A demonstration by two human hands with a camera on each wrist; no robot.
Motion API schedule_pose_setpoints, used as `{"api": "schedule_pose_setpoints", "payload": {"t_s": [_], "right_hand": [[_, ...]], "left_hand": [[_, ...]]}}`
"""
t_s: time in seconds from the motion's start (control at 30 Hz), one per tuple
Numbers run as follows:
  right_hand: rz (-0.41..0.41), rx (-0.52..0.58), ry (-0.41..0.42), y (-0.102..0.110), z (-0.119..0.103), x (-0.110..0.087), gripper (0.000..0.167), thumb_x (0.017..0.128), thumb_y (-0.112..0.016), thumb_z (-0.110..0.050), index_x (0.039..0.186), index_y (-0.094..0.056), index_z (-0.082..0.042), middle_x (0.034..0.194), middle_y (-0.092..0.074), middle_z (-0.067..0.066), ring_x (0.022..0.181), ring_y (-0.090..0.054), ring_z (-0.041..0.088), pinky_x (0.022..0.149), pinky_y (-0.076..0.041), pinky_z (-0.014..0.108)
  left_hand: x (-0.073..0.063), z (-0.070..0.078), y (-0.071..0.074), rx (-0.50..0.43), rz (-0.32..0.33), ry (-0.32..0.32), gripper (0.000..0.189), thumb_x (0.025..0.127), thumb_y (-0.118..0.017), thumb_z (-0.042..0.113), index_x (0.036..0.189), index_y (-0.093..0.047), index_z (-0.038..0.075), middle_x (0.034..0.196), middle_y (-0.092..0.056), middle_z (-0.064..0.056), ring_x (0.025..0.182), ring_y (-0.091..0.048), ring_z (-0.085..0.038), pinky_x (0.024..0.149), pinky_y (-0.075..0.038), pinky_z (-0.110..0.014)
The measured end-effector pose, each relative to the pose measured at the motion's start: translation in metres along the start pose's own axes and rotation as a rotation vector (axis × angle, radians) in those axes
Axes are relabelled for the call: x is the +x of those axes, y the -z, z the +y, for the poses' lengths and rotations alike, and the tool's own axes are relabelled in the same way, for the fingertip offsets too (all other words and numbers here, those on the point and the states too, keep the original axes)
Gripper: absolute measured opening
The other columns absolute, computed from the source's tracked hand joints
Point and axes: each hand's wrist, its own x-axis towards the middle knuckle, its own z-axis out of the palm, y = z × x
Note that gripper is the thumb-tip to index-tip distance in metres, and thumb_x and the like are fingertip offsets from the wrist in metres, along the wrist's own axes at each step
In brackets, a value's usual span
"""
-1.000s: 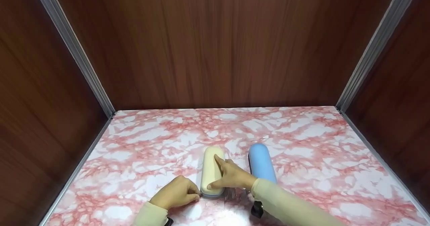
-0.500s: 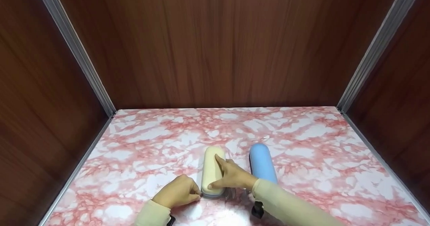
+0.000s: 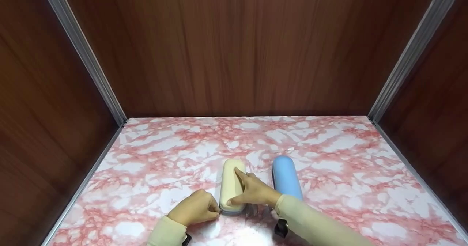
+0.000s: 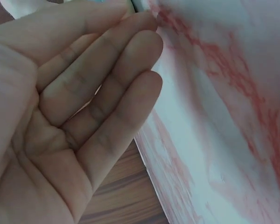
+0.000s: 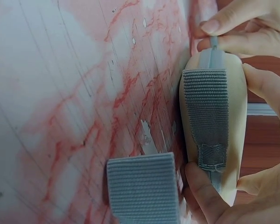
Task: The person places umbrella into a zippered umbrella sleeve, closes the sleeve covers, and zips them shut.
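A cream zippered case, long with rounded ends, lies lengthwise on the pink-and-white marbled table. My right hand grips it from the right, with thumb near the front end and a finger across the top. Its side in the right wrist view carries a grey zipper and a grey ribbed fabric band. At the end of that zipper, my left hand pinches the small grey pull tab between thumb and forefinger. The left wrist view shows that hand's other fingers loosely bent.
A blue case of similar shape lies just right of the cream one, partly behind my right forearm. Another grey ribbed piece shows near the right hand. Brown wood-grain panels enclose the table at the back and sides.
Both hands keep the same hold on the cream case and its zipper pull. Only a very slight shift of the whole head view shows.
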Motion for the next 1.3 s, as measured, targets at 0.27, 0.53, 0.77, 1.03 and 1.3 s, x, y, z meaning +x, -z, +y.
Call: {"api": "schedule_pose_setpoints", "payload": {"t_s": [0.27, 0.53, 0.77, 1.03, 1.3], "right_hand": [[0.004, 0.011, -0.003, 0.000, 0.000, -0.002, 0.118, 0.071, -0.087, -0.047, 0.158, -0.022, 0.000, 0.129, -0.048, 0.029, 0.101, -0.052, 0.025, 0.093, -0.048, 0.045], [0.008, 0.034, -0.001, -0.002, 0.001, -0.002, 0.118, 0.070, -0.088, -0.045, 0.158, -0.023, -0.001, 0.131, -0.046, 0.033, 0.105, -0.053, 0.029, 0.097, -0.047, 0.048], [0.005, 0.038, -0.011, -0.001, 0.002, -0.001, 0.118, 0.070, -0.088, -0.045, 0.158, -0.023, -0.001, 0.130, -0.047, 0.031, 0.102, -0.054, 0.027, 0.094, -0.048, 0.046], [-0.004, 0.043, -0.011, -0.001, 0.003, 0.000, 0.118, 0.071, -0.088, -0.045, 0.158, -0.021, 0.000, 0.135, -0.044, 0.033, 0.108, -0.052, 0.028, 0.095, -0.048, 0.046], [0.000, 0.046, -0.010, -0.002, 0.004, 0.000, 0.116, 0.072, -0.088, -0.043, 0.158, -0.022, 0.000, 0.137, -0.042, 0.035, 0.114, -0.051, 0.032, 0.098, -0.047, 0.047]], "left_hand": [[0.003, -0.007, 0.000, -0.167, -0.057, 0.053, 0.011, 0.083, -0.081, 0.021, 0.082, -0.080, 0.010, 0.077, -0.073, 0.008, 0.066, -0.065, -0.001, 0.066, -0.055, -0.018], [0.010, -0.014, 0.007, -0.234, -0.035, 0.127, 0.012, 0.082, -0.067, 0.024, 0.075, -0.072, 0.015, 0.076, -0.066, 0.010, 0.064, -0.058, -0.006, 0.063, -0.053, -0.026], [0.023, -0.021, 0.010, -0.376, 0.021, 0.246, 0.034, 0.092, -0.064, 0.031, 0.111, -0.068, 0.004, 0.089, -0.066, -0.002, 0.076, -0.067, -0.021, 0.069, -0.056, -0.034], [0.039, -0.025, 0.001, -0.641, 0.084, 0.337, 0.060, 0.096, -0.066, 0.033, 0.138, -0.049, -0.006, 0.108, -0.066, -0.010, 0.093, -0.069, -0.027, 0.073, -0.060, -0.041], [0.053, -0.021, -0.003, -0.636, 0.132, 0.398, 0.070, 0.093, -0.069, 0.042, 0.140, -0.046, -0.005, 0.108, -0.065, -0.008, 0.093, -0.068, -0.023, 0.067, -0.060, -0.038]]}}
